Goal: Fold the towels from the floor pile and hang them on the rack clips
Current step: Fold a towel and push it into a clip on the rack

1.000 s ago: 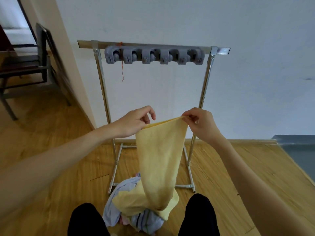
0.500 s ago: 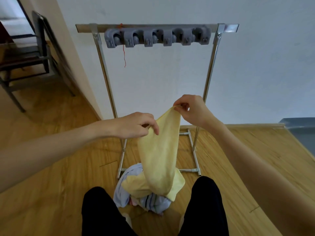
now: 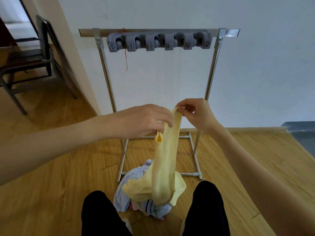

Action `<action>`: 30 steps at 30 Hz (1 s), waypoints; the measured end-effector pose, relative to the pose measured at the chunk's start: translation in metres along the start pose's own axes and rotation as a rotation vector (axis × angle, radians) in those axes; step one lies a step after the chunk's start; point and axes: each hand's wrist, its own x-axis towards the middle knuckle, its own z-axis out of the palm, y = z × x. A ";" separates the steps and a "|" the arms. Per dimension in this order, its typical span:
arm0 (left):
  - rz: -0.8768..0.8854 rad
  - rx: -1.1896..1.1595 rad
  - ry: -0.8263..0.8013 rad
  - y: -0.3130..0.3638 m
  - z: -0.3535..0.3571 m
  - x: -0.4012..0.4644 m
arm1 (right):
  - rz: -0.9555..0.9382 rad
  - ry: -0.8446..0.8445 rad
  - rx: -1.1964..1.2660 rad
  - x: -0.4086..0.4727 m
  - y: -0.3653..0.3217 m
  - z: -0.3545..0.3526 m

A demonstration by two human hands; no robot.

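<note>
- Rear wall: plain pale blue-white painted wall (image 3: pixel 255 65), matte, evenly lit.
- Skirting: light wooden baseboard strip (image 3: pixel 247 129) along the foot of that wall.
- Floor: honey-coloured wood-plank floor (image 3: pixel 51 176), with grain lines visible.
- Left side: cream-coloured projecting wall corner (image 3: pixel 68 48), bordering an opening to an adjoining space.
- Furniture: dark metal-framed chair (image 3: pixel 29 65), standing on the floor within that opening.
- Far right: grey-blue raised surface (image 3: pixel 303 133), partly in view.
</note>
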 end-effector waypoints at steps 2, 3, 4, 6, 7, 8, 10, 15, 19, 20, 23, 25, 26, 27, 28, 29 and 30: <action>-0.007 -0.041 -0.025 -0.002 -0.004 0.005 | 0.011 0.016 0.029 0.002 -0.002 -0.004; -0.035 -0.042 -0.023 -0.004 -0.005 0.006 | 0.018 0.027 0.058 0.003 -0.004 -0.006; -0.072 -0.023 -0.006 -0.006 -0.005 0.006 | 0.023 0.036 0.095 0.004 -0.006 -0.008; -0.154 0.030 0.038 -0.011 -0.005 0.008 | 0.039 0.038 0.175 0.004 -0.012 -0.012; -0.195 0.039 0.060 -0.013 -0.004 0.010 | 0.047 0.034 0.209 0.004 -0.015 -0.014; -0.230 0.036 0.087 -0.016 -0.003 0.011 | 0.051 0.029 0.238 0.004 -0.018 -0.016; -0.285 0.021 0.140 -0.020 -0.001 0.014 | 0.049 0.017 0.291 0.003 -0.023 -0.019; -0.368 0.019 0.212 -0.022 0.004 0.017 | 0.043 -0.019 0.401 0.001 -0.030 -0.026; -0.435 0.004 0.251 -0.020 0.006 0.020 | -0.002 -0.036 0.401 0.000 -0.033 -0.029; -0.453 0.007 0.257 -0.019 0.006 0.021 | -0.014 -0.042 0.381 0.000 -0.034 -0.028; -0.501 0.038 0.275 -0.016 0.005 0.023 | -0.025 -0.042 0.318 0.001 -0.035 -0.027; -0.527 0.065 0.299 -0.014 0.002 0.026 | -0.019 -0.031 0.306 0.003 -0.036 -0.026; -0.538 0.080 0.305 -0.014 0.001 0.027 | -0.014 -0.026 0.311 0.004 -0.036 -0.026; -0.547 0.095 0.311 -0.014 0.001 0.027 | -0.013 -0.023 0.315 0.004 -0.037 -0.026; -0.556 0.108 0.318 -0.014 0.000 0.028 | -0.020 -0.023 0.316 0.005 -0.038 -0.027; -0.565 0.120 0.325 -0.014 -0.001 0.028 | -0.033 -0.025 0.314 0.005 -0.039 -0.029; -0.575 0.127 0.333 -0.014 -0.001 0.029 | -0.045 -0.025 0.311 0.006 -0.040 -0.029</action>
